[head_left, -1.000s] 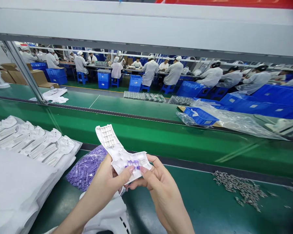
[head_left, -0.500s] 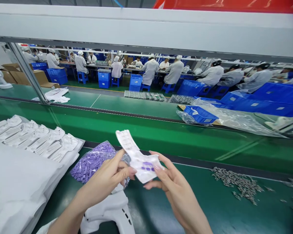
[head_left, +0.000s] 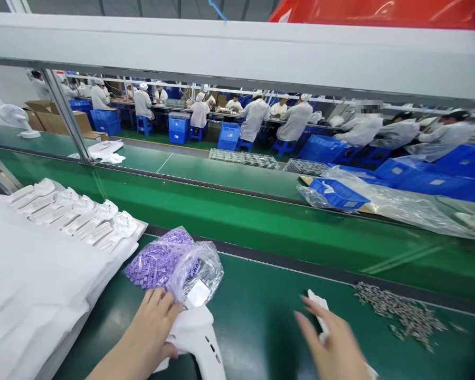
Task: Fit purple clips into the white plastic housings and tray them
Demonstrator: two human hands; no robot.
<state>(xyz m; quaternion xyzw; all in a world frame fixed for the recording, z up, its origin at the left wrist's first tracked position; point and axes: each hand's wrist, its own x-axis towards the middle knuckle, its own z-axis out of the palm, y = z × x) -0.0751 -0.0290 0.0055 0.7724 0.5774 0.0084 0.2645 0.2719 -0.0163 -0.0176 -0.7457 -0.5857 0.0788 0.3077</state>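
Observation:
My left hand (head_left: 152, 327) is closed around the left side of a white plastic handle-shaped housing (head_left: 200, 338), which has a row of dark slots and lies on the green bench. Right behind it, a clear bag of small purple pieces (head_left: 158, 261) almost touches my fingers. A small white square piece (head_left: 198, 294) shows at the bag's front. Farther right, my right hand (head_left: 332, 338) is blurred, thumb and index finger apart. A white moulded part (head_left: 320, 306) lies under and beyond that hand, largely hidden by it.
Several white moulded parts (head_left: 83, 216) lie in a row on white sheeting (head_left: 35, 285) at the left. A heap of small metal pieces (head_left: 399, 311) is at the right. Behind the green partition (head_left: 261, 216) are a blue bin (head_left: 338, 193), plastic film and several seated co-workers.
My right hand has carried the white part with purple pieces right and down to the bench and its fingers have spread. My left hand has let go of it and moved down-left onto the housing.

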